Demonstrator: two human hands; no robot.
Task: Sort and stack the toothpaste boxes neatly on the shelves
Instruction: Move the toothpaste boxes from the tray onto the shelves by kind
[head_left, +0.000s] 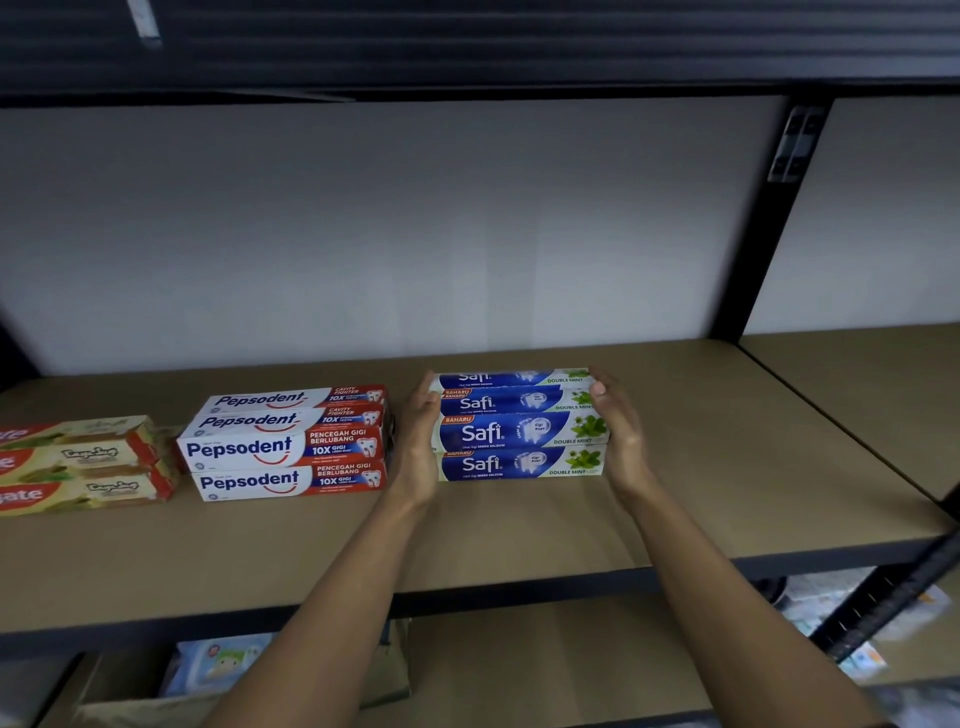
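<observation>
Two bare forearms reach up from the bottom of my feed, passing over a lower shelf where a brown cardboard box sits among blurred packets I cannot read. Past the dark front edge lies the tan shelf that carries the toothpaste. On it, at mid depth, the left grip lies flat against the left end of the Safi stack, fingers straight and pointing up and back. The right grip presses the stack's right end, palm in, fingers only loosely bent, so neither grip closes around a box. I count four blue Safi boxes between them, two high and two deep, labels facing me. Just beside the left grip sits the Pepsodent stack, four red and white boxes arranged the same way. Further left, touching or nearly touching it, the Colgate stack runs off the frame's edge. Behind everything stands a white back panel, with a black upright at the right.
</observation>
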